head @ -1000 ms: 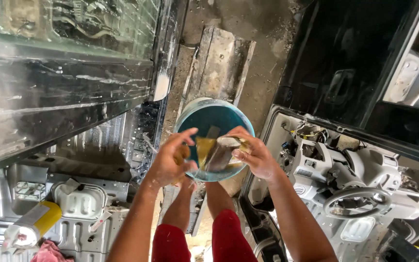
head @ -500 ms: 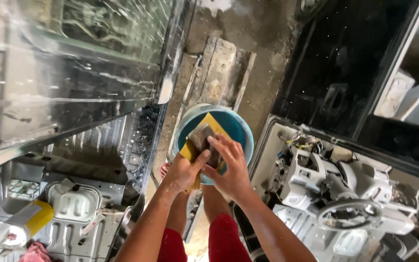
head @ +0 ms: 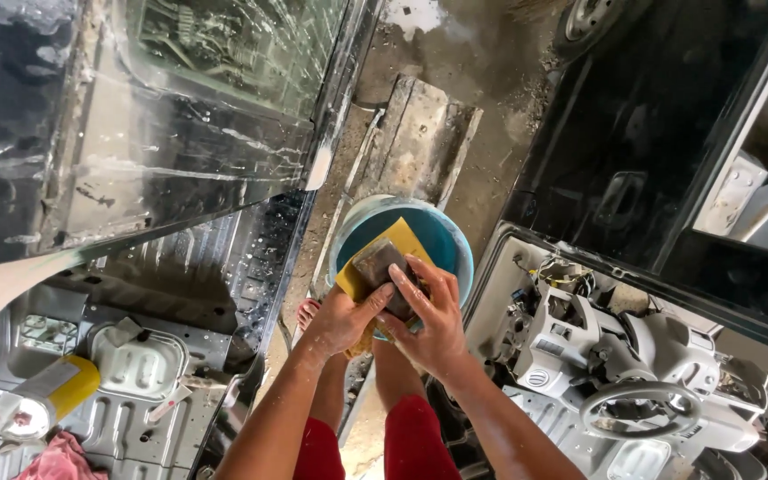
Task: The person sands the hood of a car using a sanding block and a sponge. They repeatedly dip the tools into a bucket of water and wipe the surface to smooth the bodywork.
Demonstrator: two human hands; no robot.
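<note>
Head view. Two hands meet at the centre of the frame, directly above one blue bucket that stands on the dirt floor. The left hand is closed on one yellow sheet, apparently sandpaper, gripping its lower edge. The right hand is closed around one dark rectangular block, fingers wrapped across its lower end. The block lies against the yellow sheet, touching it, and both sit over the bucket opening, at the near rim. Whether the bucket contains liquid cannot be determined.

One grey plank lies on the floor just beyond the bucket, toward the top centre. One wet dark vehicle panel with glass fills the upper left. One black vehicle door fills the upper right. One steering wheel with its grey column assembly sits at the lower right. One yellow-and-white cylindrical container lies at the lower left on ribbed sheet metal, with one pink rag just below it. Two legs in red shorts show at the bottom centre.
</note>
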